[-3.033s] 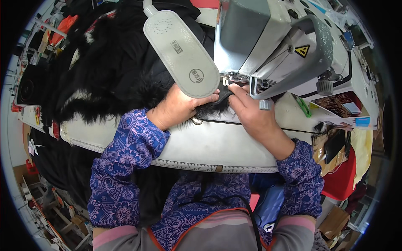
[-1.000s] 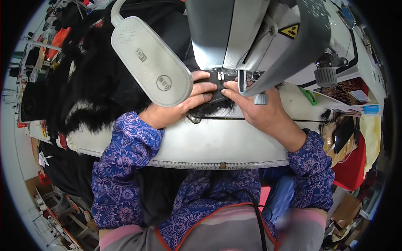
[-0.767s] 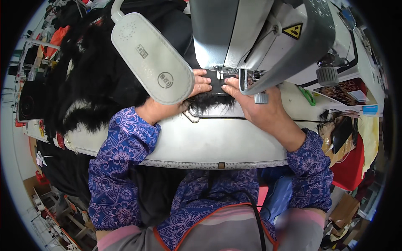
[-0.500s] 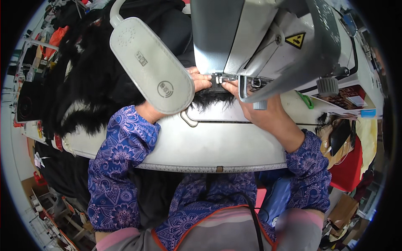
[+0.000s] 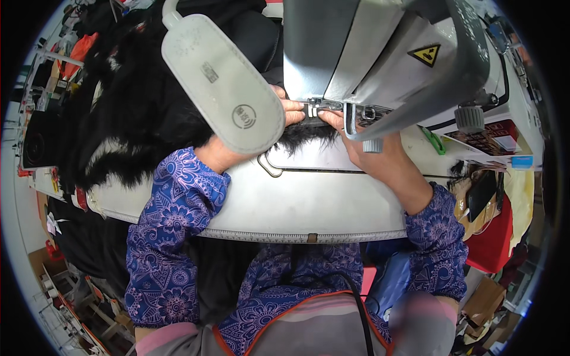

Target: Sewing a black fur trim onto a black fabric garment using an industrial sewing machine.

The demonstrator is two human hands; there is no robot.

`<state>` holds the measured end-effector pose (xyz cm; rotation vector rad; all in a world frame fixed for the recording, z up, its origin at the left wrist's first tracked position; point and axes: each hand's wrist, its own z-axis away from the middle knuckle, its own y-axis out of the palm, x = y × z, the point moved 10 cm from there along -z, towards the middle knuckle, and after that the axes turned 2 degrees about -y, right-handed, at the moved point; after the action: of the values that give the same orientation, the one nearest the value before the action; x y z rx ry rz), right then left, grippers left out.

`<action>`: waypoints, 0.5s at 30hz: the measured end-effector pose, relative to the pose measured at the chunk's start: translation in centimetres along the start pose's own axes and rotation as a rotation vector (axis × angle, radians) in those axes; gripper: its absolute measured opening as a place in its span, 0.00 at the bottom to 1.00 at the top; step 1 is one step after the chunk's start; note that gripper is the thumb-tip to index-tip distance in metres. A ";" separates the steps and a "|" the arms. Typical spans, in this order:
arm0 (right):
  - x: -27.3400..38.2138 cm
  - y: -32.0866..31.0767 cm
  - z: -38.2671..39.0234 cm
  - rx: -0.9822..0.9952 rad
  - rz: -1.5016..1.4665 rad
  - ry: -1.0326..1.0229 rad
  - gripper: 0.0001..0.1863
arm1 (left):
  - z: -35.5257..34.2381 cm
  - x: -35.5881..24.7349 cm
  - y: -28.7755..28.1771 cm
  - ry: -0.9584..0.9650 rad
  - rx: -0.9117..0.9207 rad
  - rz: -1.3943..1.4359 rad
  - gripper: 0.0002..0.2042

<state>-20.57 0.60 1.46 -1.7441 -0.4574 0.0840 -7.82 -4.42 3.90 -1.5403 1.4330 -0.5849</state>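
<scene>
A strip of black fabric with shaggy fur trim (image 5: 306, 135) lies under the head of a sewing machine (image 5: 338, 53). Beside the small presser foot (image 5: 313, 110), my left hand (image 5: 291, 112) rests stretched fingers on the strip; its back is hidden behind a pale oval lamp head (image 5: 225, 86). From the other side my right hand (image 5: 380, 155) reaches in, a finger extended flat on the strip's edge close to the foot. Its other fingers are partly covered by the machine's grey guard (image 5: 415, 115).
A heap of black furry material (image 5: 136, 101) spreads over the table's left side. Along the front edge of the white table (image 5: 309, 202) runs a ruler strip (image 5: 261, 236). Right of the machine lie a green-handled tool (image 5: 433, 140) and a dark phone-like object (image 5: 481, 193).
The lamp and machine appear shifted slightly right and up in the picture. Both hands stay at the presser foot, fingers still on the fur-trimmed strip.
</scene>
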 end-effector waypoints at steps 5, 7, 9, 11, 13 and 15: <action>-0.3 0.4 0.0 0.036 0.028 -0.004 0.18 | 0.4 1.3 -0.4 -0.118 -0.091 0.146 0.14; 0.4 -0.5 0.1 -0.002 -0.032 -0.046 0.15 | 0.5 1.3 -1.5 -0.139 -0.189 0.175 0.19; 0.8 -1.7 0.1 -0.040 -0.086 -0.054 0.12 | 0.3 -0.1 -1.1 -0.082 -0.100 0.106 0.16; 1.3 -2.9 0.4 -0.073 -0.143 -0.071 0.10 | 0.4 -2.2 -1.1 0.020 -0.079 0.062 0.11; 2.8 -4.4 0.9 -0.150 -0.015 -0.162 0.08 | 0.4 -3.0 -0.9 0.003 -0.061 0.140 0.09; 4.2 -4.0 1.0 -0.124 0.004 -0.250 0.07 | 0.4 -3.3 -0.9 -0.004 -0.069 0.151 0.08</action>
<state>-18.01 3.62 5.87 -1.8651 -0.6528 0.2842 -7.70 -1.27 5.22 -1.4695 1.5652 -0.4463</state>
